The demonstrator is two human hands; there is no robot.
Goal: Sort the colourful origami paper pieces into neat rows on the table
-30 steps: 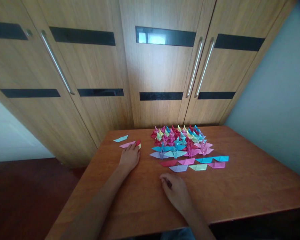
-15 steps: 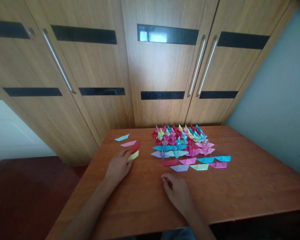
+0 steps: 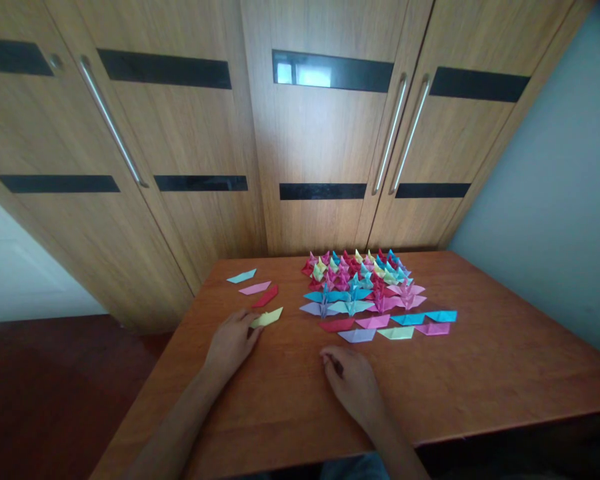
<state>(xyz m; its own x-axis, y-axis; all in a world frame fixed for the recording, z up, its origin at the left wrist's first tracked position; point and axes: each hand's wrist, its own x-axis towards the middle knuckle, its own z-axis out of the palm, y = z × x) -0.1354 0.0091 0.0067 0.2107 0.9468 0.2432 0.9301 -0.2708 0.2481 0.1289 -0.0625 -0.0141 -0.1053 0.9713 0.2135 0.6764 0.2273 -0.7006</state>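
Between the thumb and fingers of my left hand (image 3: 231, 343) is the left end of a yellow folded paper piece (image 3: 270, 318), low over the table. Just beyond it lies a red folded piece (image 3: 267, 295), with a pink piece (image 3: 255, 288) and a light blue piece (image 3: 241, 275) farther back. My right hand (image 3: 353, 380) rests on the table, fingers curled with thumb and fingertips together; nothing shows in them. In front of it lie two rows of folded pieces, including a lavender one (image 3: 357, 336) and a pale green one (image 3: 396, 333).
Several rows of origami cranes (image 3: 351, 305) in many colours stand at the back of the brown wooden table (image 3: 280, 413). A wooden wardrobe (image 3: 325, 147) rises behind the table, and a pale wall (image 3: 555, 220) is on the right.
My left hand has drawn the yellow piece slightly nearer, apart from the red piece, which now shows fully. My right hand has stayed nearly still.
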